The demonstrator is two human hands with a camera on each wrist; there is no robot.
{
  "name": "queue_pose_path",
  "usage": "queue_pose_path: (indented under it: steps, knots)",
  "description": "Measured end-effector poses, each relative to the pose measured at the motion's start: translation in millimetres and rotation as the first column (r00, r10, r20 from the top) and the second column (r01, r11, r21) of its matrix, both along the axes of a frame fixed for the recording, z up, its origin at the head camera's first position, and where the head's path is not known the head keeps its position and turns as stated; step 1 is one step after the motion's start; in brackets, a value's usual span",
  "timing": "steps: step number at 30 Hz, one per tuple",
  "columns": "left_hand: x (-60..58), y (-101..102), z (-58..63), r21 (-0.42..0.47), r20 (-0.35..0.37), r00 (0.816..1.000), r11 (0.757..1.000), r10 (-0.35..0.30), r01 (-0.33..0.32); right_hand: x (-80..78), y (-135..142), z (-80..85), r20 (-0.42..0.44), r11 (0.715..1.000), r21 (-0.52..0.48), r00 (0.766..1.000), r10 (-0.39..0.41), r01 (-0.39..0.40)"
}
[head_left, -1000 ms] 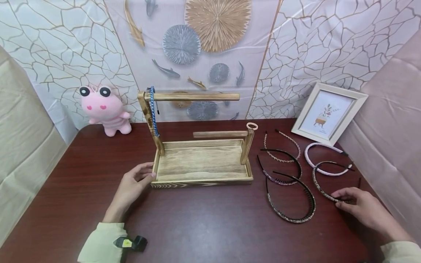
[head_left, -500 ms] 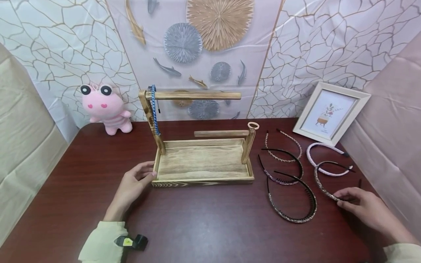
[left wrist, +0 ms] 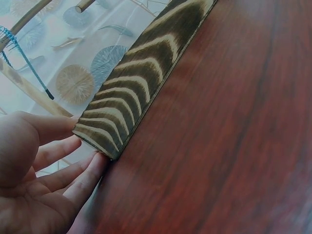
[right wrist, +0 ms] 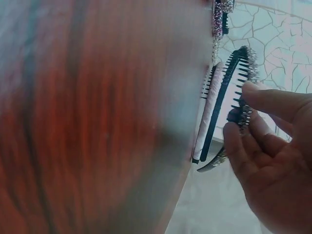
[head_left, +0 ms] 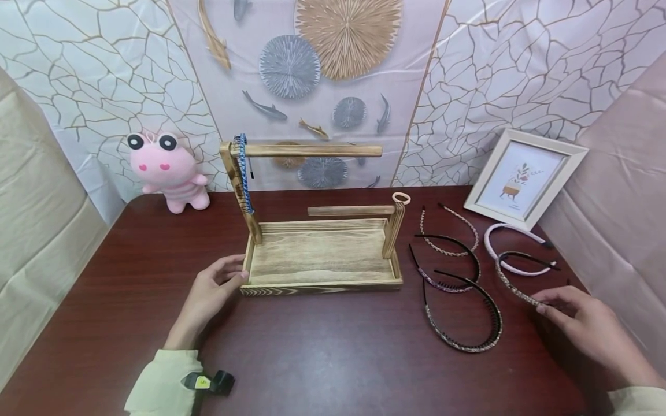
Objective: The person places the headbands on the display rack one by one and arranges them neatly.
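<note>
head view: the wooden stand [head_left: 322, 257] sits on the dark red table [head_left: 322, 358]. the left hand [head_left: 215, 289] grips its front left corner, thumb at the edge. a blue headband [head_left: 243, 179] hangs on the upper bar [head_left: 314, 151], at the bar's left end. the right hand [head_left: 585, 318] pinches a glittery headband [head_left: 512, 286] between thumb and fingers, at the right of the table. the far part of this headband overlaps, in view, a white headband [head_left: 487, 240]. between the stand and these two lie a tan headband [head_left: 442, 252], a purple headband [head_left: 447, 288] and, nearest the person, a black headband [head_left: 458, 346]. a picture frame [head_left: 522, 176] stands tilted at the back right, a pink plush toy [head_left: 167, 167] at the back left.

left wrist view: thumb on the upper edge and fingertips at the lower edge, the left hand holds the end of the wooden stand. the stand's front panel shows bold striped grain.

right wrist view: the pinch on the glittery headband is confirmed. its teeth are visible, and the held part is clear of the tabletop. whether its far side touches the white headband cannot be told.
</note>
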State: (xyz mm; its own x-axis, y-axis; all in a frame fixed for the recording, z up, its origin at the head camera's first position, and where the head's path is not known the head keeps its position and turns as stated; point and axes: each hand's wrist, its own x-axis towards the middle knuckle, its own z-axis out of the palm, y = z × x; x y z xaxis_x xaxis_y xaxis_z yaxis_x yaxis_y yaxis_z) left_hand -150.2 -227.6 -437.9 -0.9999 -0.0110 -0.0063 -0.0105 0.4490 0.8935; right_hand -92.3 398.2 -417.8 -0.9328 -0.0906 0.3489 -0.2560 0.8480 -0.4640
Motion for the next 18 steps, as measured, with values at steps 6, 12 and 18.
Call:
queue_pose_path:
  steps: [6, 12, 18]
  knots:
    - [-0.1, 0, 0.0, 0.003, -0.002, 1.000, 1.000, -0.002, 0.002, 1.6, -2, 7.7, -0.051, 0.997, -0.043, 0.997, -0.063, 0.061]
    - [0.2, 0, 0.1, -0.004, -0.003, 1.000, 1.000, -0.003, 0.003, 2.4, -5, 14.2, -0.099, 0.987, -0.109, 0.987, -0.126, 0.115]
    - [0.5, 0, 0.1, -0.005, -0.006, 1.000, 1.000, -0.001, 0.001, 1.4, -7, 17.6, -0.107, 0.966, -0.200, 0.976, -0.190, 0.166]
